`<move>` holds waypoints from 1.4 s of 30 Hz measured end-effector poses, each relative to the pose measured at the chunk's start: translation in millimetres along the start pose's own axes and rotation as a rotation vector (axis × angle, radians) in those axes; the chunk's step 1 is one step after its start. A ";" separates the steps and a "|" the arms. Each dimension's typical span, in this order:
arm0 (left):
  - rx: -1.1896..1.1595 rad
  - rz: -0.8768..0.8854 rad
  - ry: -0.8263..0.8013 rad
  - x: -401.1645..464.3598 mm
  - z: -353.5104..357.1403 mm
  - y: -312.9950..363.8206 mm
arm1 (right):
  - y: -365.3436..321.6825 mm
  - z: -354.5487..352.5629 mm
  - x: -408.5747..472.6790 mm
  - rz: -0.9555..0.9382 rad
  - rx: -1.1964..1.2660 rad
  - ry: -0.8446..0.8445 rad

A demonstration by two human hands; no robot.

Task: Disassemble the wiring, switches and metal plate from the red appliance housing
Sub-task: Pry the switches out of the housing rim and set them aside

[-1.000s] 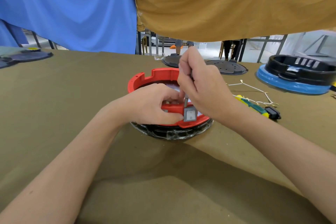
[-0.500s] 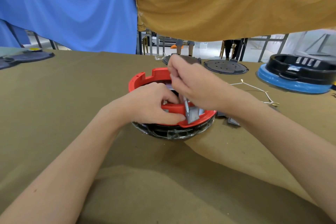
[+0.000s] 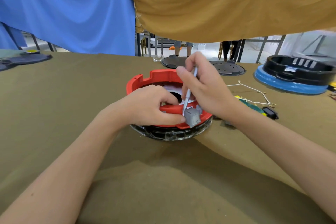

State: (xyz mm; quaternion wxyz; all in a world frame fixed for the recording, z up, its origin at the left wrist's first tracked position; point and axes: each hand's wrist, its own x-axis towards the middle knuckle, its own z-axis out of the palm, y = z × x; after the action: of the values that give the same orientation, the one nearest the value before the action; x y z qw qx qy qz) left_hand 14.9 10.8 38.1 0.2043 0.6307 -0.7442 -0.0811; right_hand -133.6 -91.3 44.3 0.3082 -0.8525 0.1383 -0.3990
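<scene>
Gripping near rim of red housing at table centre with curled left hand; right hand pinching thin metal tool against grey rocker switch. Blue curtain at 11 o'clock, mustard curtain at 1.

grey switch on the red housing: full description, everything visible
The grey switch is a small boxy rocker, plastic by its look, with a faint round mark on its face. It sits tilted at the near rim of the red housing, partly out. The left hand thumb touches its left side; a thin metal tool in the right hand meets its top.
</scene>
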 end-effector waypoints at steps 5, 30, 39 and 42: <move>0.068 0.004 0.004 -0.6 0.3 0.5 | -14.9 -22.4 4.5 0.147 0.377 0.079; 0.196 -0.027 0.122 1.0 0.7 -8.3 | 47.2 -43.9 -54.4 0.101 -0.338 0.232; 0.287 -0.055 0.163 1.7 6.4 -4.8 | 68.7 -49.4 -43.3 0.437 -0.698 -0.031; 0.274 -0.049 0.172 1.4 7.3 -5.2 | 66.5 -52.1 -44.9 0.482 -0.725 -0.073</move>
State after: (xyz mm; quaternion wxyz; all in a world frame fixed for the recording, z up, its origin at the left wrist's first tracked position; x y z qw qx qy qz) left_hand 16.5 7.5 29.8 0.1774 0.6754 -0.7123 0.0702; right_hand -201.7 -142.6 0.9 0.0781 -0.8624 0.4536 -0.2110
